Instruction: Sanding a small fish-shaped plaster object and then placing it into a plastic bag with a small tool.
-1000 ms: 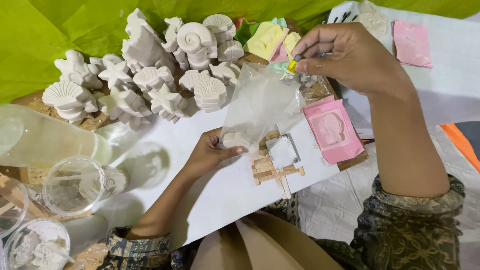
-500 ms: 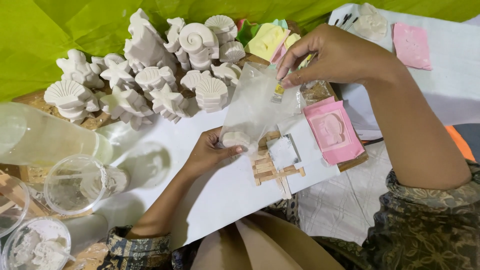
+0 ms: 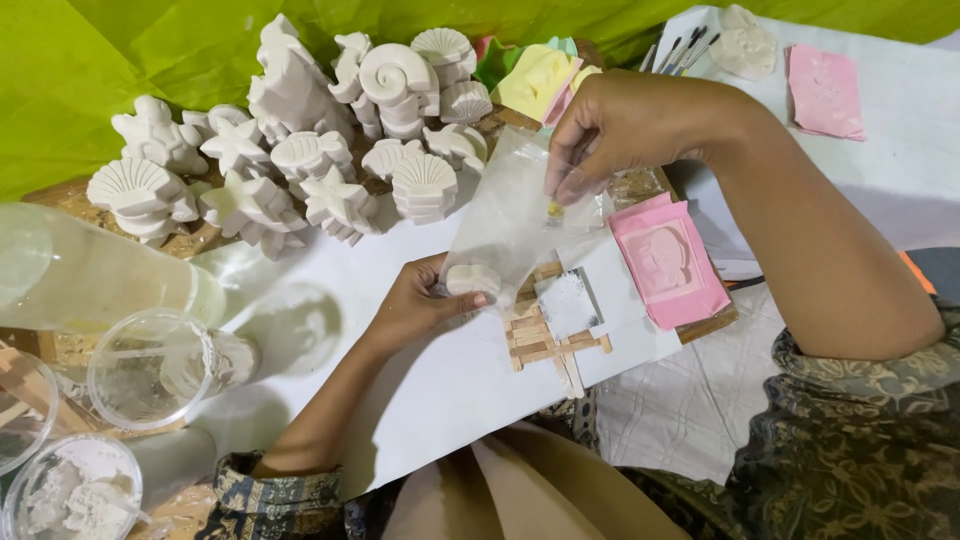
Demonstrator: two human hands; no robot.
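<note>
white shell casts [image 3: 425,185], pink mould [image 3: 665,262], green cloth [image 3: 120,50]

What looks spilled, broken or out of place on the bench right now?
Nothing stands out. The left hand and right hand hold a clear plastic bag with a small white cast inside; the plaster shell figures stand upright and the pink mould lies flat.

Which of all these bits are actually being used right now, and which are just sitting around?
In use:
left hand
right hand
clear bag
white cast inside it

Lying about:
shell and starfish casts
pink mould
stick rack
plastic cups
brushes
</note>
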